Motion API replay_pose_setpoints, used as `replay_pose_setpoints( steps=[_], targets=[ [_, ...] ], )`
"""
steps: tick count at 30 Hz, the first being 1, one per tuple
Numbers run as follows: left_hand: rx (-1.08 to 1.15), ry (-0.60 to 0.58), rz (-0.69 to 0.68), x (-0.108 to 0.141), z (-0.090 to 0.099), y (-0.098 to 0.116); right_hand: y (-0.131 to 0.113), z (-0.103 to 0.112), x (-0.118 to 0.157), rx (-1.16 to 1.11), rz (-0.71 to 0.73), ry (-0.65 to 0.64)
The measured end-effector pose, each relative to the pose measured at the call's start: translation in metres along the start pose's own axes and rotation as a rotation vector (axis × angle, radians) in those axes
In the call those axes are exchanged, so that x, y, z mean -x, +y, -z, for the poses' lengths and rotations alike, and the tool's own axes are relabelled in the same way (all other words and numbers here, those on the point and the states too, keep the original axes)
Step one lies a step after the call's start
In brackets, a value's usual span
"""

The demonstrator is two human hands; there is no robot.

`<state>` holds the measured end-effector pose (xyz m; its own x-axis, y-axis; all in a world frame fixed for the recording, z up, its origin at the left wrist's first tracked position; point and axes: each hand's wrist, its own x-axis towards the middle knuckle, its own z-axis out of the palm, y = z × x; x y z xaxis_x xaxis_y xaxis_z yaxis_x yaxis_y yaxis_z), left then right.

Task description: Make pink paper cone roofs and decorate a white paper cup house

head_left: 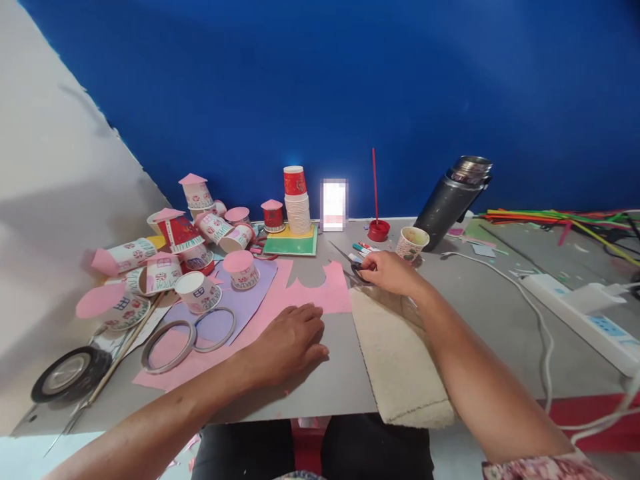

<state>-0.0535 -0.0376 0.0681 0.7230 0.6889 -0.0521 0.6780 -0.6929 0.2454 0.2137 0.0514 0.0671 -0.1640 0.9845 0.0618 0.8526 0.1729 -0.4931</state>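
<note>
My left hand [295,337] rests palm down with its fingers extended, over the edge of a large sheet of pink paper [280,293] with curved pieces cut out of its far edge. Farther off, my right hand [393,272] grips the black handles of a pair of scissors [356,267], whose blades point away to the left. Beneath my right forearm lies a beige cloth [400,360]. Several felt-tip markers [364,248] lie just beyond the scissors. A purple sheet [260,283] overlaps the pink paper, with a pink-topped paper cup [243,272] standing on it.
Decorated paper cups [165,267] crowd the left, near tape rings [170,365] and black tape [70,375]. A cup stack [299,210] stands on a green book [295,245]. On the right are a patterned cup [412,244], a tilted open thermos [445,207] and a power strip [575,320].
</note>
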Motion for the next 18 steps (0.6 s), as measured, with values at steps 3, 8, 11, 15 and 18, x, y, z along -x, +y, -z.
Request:
replay_pose_setpoints(
  steps=[3, 8, 11, 15, 18],
  targets=[
    [0.069, -0.013, 0.023, 0.005, 0.009, 0.001, -0.003, 0.013, -0.003, -0.096, -0.006, 0.058],
    [-0.003, -0.047, 0.014, 0.01, 0.003, 0.007, -0.02, 0.027, 0.011, -0.411, -0.015, 0.063],
    [-0.011, -0.07, -0.013, 0.019, -0.011, 0.009, -0.023, 0.002, 0.036, -0.428, 0.01, 0.078],
    [0.024, 0.006, -0.042, 0.035, -0.025, 0.01, -0.007, -0.04, 0.07, -0.395, -0.016, 0.157],
    [0.038, 0.083, -0.038, 0.04, -0.029, 0.011, 0.007, -0.049, 0.077, -0.387, -0.032, 0.161]
  ],
)
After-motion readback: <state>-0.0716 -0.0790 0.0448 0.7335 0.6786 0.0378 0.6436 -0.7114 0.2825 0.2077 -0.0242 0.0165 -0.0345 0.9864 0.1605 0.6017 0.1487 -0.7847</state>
